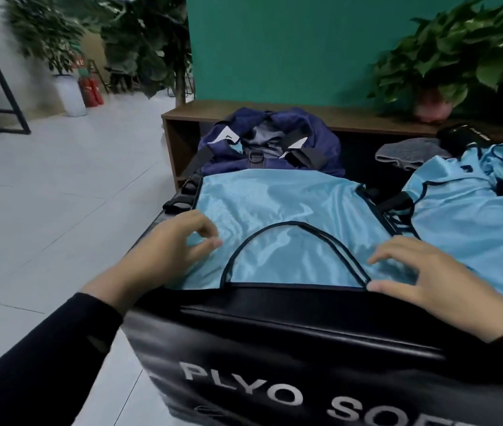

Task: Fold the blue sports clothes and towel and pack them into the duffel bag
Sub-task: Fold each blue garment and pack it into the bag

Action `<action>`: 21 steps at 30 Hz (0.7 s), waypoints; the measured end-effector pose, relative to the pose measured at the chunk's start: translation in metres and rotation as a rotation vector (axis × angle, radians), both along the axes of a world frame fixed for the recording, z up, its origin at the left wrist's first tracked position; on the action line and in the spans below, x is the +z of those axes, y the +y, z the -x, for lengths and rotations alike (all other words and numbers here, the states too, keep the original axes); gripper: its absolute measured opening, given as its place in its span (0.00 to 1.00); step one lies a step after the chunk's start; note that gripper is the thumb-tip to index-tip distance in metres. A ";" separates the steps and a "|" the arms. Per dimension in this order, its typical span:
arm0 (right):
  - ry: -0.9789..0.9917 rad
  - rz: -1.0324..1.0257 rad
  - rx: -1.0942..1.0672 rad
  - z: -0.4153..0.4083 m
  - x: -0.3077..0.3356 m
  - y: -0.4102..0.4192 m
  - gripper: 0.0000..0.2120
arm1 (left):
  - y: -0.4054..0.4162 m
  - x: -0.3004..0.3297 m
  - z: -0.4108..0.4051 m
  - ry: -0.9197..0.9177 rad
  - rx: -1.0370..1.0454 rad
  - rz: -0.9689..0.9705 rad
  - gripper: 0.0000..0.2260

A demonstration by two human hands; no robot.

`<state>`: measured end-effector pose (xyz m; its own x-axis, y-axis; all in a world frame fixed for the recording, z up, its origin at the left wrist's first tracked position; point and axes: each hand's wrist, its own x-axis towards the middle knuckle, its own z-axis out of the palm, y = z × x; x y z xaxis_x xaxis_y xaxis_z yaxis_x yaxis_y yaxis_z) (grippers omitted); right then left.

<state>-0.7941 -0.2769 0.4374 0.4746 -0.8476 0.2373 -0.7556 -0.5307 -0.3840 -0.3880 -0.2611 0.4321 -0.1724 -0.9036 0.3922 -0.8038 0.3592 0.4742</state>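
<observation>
Dim, even indoor light; soft motion blur, wide-angle bending at edges.

Long black sleeves (59,348) both arms to wrists; hands bare, no gloves/rings.

Gym lobby: plyo box (274,348), plants (459,47)
</observation>
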 end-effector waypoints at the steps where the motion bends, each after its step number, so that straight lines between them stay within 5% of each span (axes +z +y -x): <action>1: 0.025 -0.004 0.014 0.007 0.000 0.004 0.16 | 0.007 -0.001 -0.012 -0.037 -0.056 0.004 0.06; 9: 0.082 0.056 -0.026 0.020 -0.017 0.006 0.20 | 0.025 -0.027 -0.045 -0.178 -0.165 -0.039 0.26; 17: 0.120 0.027 -0.028 0.010 -0.022 -0.019 0.17 | 0.011 -0.032 -0.029 -0.243 0.050 0.074 0.13; 21: 0.094 0.010 -0.061 0.012 -0.019 -0.018 0.17 | 0.008 -0.032 -0.038 -0.214 -0.068 -0.011 0.19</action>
